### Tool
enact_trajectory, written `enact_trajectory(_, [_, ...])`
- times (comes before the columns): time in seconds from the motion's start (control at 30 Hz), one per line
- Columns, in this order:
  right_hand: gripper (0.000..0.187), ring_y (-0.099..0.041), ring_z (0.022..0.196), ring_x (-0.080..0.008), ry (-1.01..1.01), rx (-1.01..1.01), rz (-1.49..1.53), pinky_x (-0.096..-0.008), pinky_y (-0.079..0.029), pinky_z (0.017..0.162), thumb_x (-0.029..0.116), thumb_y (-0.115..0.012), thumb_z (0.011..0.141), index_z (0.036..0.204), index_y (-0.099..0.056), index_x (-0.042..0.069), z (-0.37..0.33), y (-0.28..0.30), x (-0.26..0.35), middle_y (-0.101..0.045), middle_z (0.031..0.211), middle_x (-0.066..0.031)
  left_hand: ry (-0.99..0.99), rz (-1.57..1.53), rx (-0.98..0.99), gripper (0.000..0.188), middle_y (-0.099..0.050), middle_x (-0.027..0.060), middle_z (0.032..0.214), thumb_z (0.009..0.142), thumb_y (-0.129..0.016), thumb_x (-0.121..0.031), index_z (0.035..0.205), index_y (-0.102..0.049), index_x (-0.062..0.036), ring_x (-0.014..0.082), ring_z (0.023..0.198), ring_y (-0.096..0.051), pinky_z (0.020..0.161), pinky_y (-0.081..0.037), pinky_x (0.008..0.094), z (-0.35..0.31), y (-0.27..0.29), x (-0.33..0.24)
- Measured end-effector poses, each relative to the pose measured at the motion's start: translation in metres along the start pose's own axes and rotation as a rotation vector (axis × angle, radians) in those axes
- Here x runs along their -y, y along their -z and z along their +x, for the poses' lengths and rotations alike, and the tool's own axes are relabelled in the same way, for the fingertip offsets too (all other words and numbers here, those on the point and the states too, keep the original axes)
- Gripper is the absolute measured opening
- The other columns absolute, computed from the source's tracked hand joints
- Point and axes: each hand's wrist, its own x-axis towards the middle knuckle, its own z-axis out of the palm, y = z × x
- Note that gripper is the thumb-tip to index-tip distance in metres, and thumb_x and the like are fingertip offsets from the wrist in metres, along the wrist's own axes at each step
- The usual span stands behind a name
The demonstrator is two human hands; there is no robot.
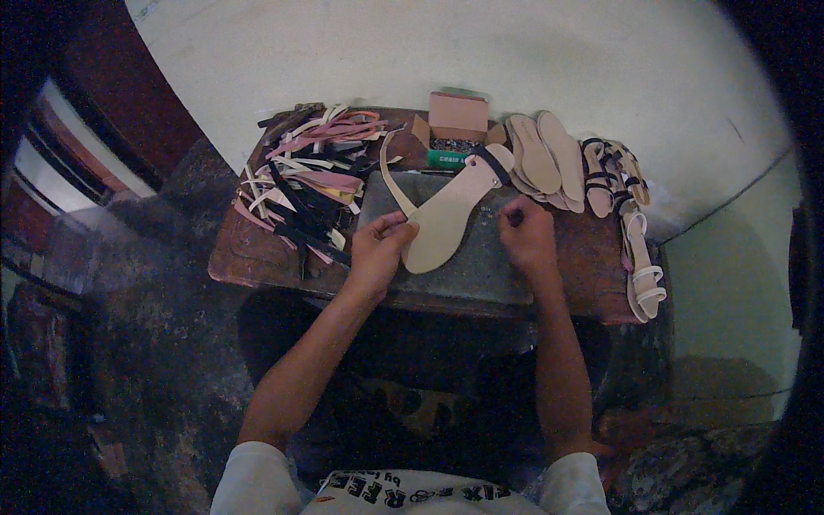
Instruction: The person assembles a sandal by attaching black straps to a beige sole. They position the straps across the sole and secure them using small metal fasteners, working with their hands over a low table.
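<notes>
A beige sandal sole [445,219] is tilted over the middle of the work surface, with a black strap [493,165] fixed across its far end. My left hand [378,251] pinches the sole's near left edge between thumb and fingers. From that same grip a narrow cream strap [388,178] curves up and away. My right hand [528,232] is held to the right of the sole, apart from it, with its fingers curled together; whatever may be inside them is hidden. Beneath the sole lies a dark grey slab [493,279].
Black, pink and cream strap pieces [305,184] are heaped on the left of the wooden table [232,257]. An open small box [459,120] of tiny metal pieces stands at the back. Loose soles [549,159], black-strapped sandals [605,176] and white-strapped sandals [644,270] line the right, beside a wall.
</notes>
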Motion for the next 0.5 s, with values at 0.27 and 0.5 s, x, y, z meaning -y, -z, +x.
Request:
enact_trajectory(0.27, [0.008,-0.063,0.063,-0.0118,0.057,0.132,0.132,-0.0285,-0.049,0.061,0.007,-0.069,0.085,0.090,-0.074,0.002,-0.002,0.012,0.007,-0.068,0.070,-0.0084,-0.023,0.034,0.004,0.040,-0.069,0.0136,0.101,0.085,-0.073,-0.011,0.117,-0.059,0.0082,0.0173,0.088,-0.067,0.077,-0.054,0.0284,0.002,0.000,0.003])
enact_trajectory(0.5, [0.015,-0.066,0.069,-0.0125,-0.016,0.418,0.439,-0.0272,-0.054,0.067,0.002,-0.066,0.086,0.098,-0.074,-0.001,-0.015,0.035,0.044,-0.073,0.080,-0.0084,-0.067,0.157,-0.009,0.038,-0.070,0.0148,0.104,0.087,-0.073,-0.014,0.117,-0.062,0.0061,0.0180,0.089,-0.067,0.081,-0.053,0.0302,-0.005,-0.003,-0.004])
